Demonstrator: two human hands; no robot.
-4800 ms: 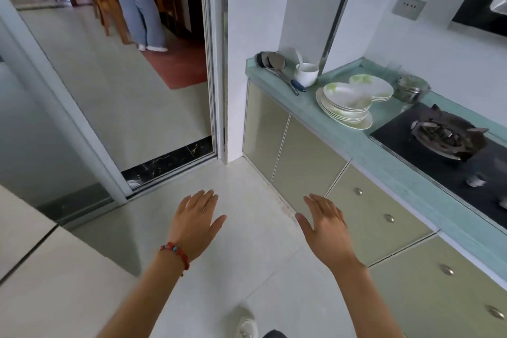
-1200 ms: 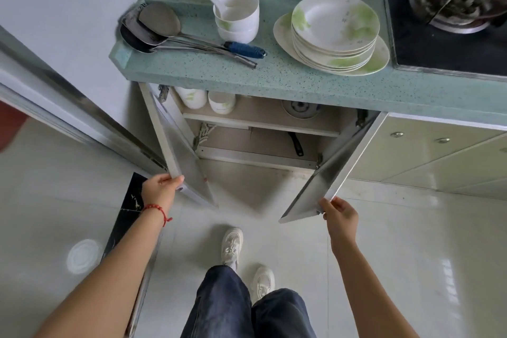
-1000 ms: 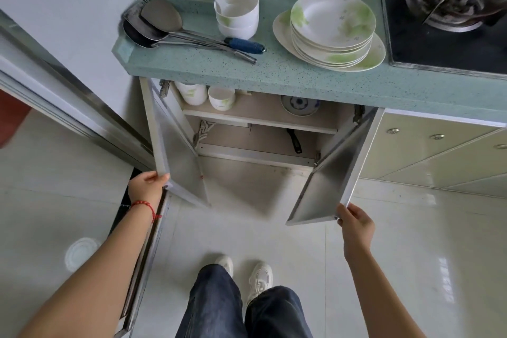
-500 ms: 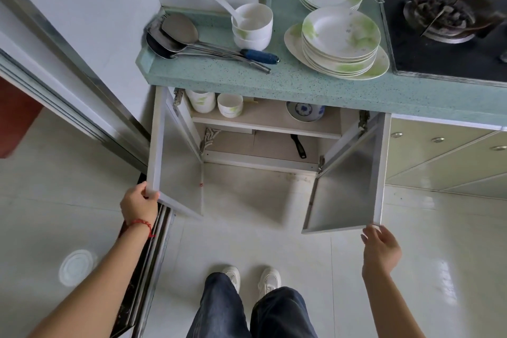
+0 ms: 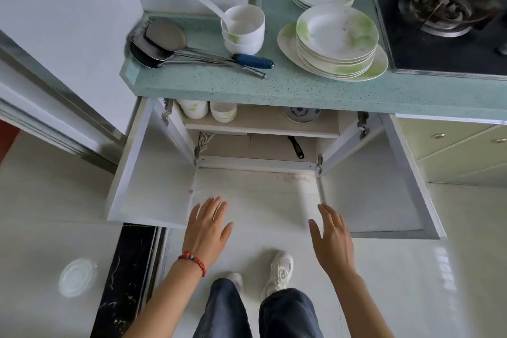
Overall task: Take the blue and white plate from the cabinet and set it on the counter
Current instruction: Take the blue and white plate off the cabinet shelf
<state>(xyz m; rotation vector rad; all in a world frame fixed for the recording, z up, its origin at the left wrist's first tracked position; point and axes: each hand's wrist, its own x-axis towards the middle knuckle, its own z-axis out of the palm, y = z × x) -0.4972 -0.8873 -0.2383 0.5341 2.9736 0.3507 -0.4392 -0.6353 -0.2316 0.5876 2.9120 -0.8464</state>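
The blue and white plate (image 5: pixel 301 115) lies on the upper shelf inside the open cabinet (image 5: pixel 260 129), its far part hidden under the green speckled counter (image 5: pixel 274 88). Both cabinet doors stand wide open. My left hand (image 5: pixel 207 225), with a red bead bracelet at the wrist, hovers open over the floor between the doors. My right hand (image 5: pixel 330 236) is also open and empty, near the lower edge of the right door (image 5: pixel 370 184). Neither hand touches the doors or the plate.
White bowls (image 5: pixel 208 110) stand on the shelf's left; a black pan handle (image 5: pixel 296 147) shows on the lower level. The counter bears ladles (image 5: pixel 175 49), stacked bowls with a spoon (image 5: pixel 242 29), two stacks of green-patterned plates (image 5: pixel 337 38), and a gas hob (image 5: pixel 439 14) at right. My feet (image 5: pixel 277 274) stand below.
Both hands have let go of the door edges and moved inward, now open between the doors. The doors have swung fully open, and the plate on the shelf shows more.
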